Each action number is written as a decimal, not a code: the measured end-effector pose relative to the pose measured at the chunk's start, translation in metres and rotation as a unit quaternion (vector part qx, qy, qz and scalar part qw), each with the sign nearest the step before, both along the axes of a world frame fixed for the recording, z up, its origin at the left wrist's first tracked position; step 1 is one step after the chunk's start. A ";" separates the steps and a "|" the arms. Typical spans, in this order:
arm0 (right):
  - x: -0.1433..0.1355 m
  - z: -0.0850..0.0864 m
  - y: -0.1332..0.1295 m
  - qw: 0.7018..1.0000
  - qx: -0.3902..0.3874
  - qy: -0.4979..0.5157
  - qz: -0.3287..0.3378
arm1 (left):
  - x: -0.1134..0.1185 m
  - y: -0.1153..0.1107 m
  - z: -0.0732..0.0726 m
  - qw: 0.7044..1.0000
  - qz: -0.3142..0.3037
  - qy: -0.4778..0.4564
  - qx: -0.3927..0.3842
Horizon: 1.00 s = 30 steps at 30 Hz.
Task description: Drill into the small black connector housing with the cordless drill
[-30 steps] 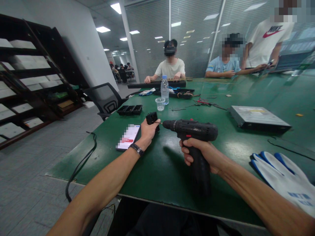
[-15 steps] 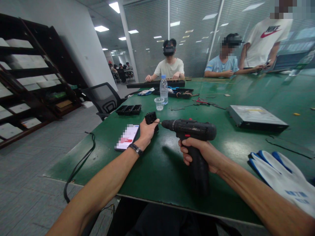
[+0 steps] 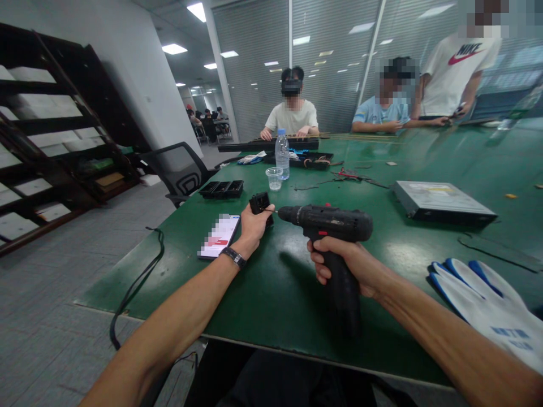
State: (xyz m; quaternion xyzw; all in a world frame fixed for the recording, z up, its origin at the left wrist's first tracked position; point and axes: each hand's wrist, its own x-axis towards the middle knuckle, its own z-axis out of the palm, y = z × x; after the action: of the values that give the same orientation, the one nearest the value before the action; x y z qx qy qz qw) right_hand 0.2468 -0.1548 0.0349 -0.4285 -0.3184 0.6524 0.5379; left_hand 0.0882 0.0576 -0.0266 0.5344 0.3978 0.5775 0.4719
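A black cordless drill [image 3: 335, 221] is gripped by its handle in my right hand [image 3: 345, 257], its chuck pointing left. My left hand [image 3: 253, 227] is closed around a small black plastic part [image 3: 260, 203], held above the table; its exact kind I cannot make out. The thin bit in the chuck reaches the edge of that part, close to my left thumb. Just left of my left hand lies a phone [image 3: 218, 237] with its screen lit.
Beyond my hands stand a clear cup [image 3: 274, 180], a water bottle [image 3: 282, 155] and a black compartment tray [image 3: 222, 190]. At right lie a metal disc drive [image 3: 443, 200] and white-blue gloves [image 3: 483, 305]. A cable [image 3: 139, 277] hangs over the left table edge. Several people are across the table.
My hands, the drill and the black part hold nearly the same position. Across the table, the seated person's hand has shifted slightly.
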 end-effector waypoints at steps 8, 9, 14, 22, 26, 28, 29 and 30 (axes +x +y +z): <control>0.000 0.000 0.000 1.000 0.002 0.000 0.002 | 0.000 0.000 0.000 1.000 0.002 -0.002 -0.004; 0.000 0.000 0.000 1.000 0.003 -0.001 0.001 | 0.000 0.000 0.000 1.000 0.002 -0.001 -0.002; -0.002 0.002 0.000 1.000 0.000 -0.005 -0.002 | 0.000 -0.001 0.001 1.000 0.005 0.003 -0.001; 0.000 0.000 0.001 1.000 0.001 -0.001 0.002 | 0.000 0.000 0.000 1.000 0.002 0.002 -0.003; 0.000 -0.001 0.001 1.000 0.001 0.002 0.003 | 0.000 0.000 0.000 1.000 0.003 0.003 0.000; 0.000 0.000 0.001 1.000 0.002 0.001 0.002 | 0.000 0.001 -0.001 1.000 0.002 -0.001 -0.001; 0.000 0.000 0.001 1.000 0.002 0.001 0.003 | 0.000 0.002 -0.001 1.000 0.001 -0.003 -0.001; 0.000 0.000 0.001 1.000 0.003 0.001 0.004 | 0.000 0.002 -0.002 1.000 0.000 -0.003 0.000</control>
State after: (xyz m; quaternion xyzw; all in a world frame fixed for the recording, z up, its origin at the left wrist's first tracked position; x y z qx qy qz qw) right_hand 0.2466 -0.1542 0.0350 -0.4252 -0.3219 0.6539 0.5367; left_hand 0.0881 0.0598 -0.0286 0.5329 0.3965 0.5790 0.4729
